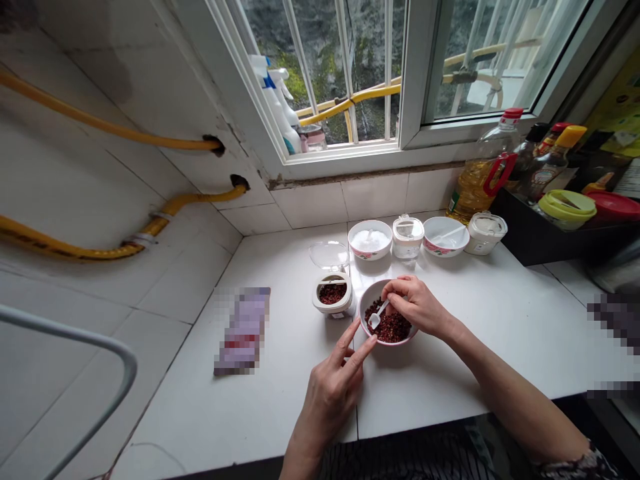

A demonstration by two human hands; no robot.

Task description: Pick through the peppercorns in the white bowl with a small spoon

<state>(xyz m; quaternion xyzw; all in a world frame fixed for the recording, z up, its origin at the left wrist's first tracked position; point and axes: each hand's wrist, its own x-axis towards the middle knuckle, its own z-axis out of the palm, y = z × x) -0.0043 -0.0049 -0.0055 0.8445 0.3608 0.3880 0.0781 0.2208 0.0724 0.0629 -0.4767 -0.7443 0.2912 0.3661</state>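
Note:
A bowl with a pink rim [395, 343] stands on the counter, with dark red dried peppercorns [397, 327] inside. My right hand [417, 303] is closed on the handle of a small white spoon [375, 320], whose scoop is tilted down at the peppercorns. My left hand [337, 387] lies at the bowl's near left side, two stretched fingers touching the rim and the others loosely bent. Just left of the bowl is a seasoning jar [334, 307] with its clear lid [327, 255] flipped up; similar dark red pieces show inside.
Behind are a bowl of white grains [370, 251], a clear-lidded jar [407, 248], another flowered bowl [445, 250] holding a white spoon, and a closed jar [485, 243]. A purple packet [245, 333] lies left. An oil bottle [480, 173] and a black condiment box [530, 233] stand right.

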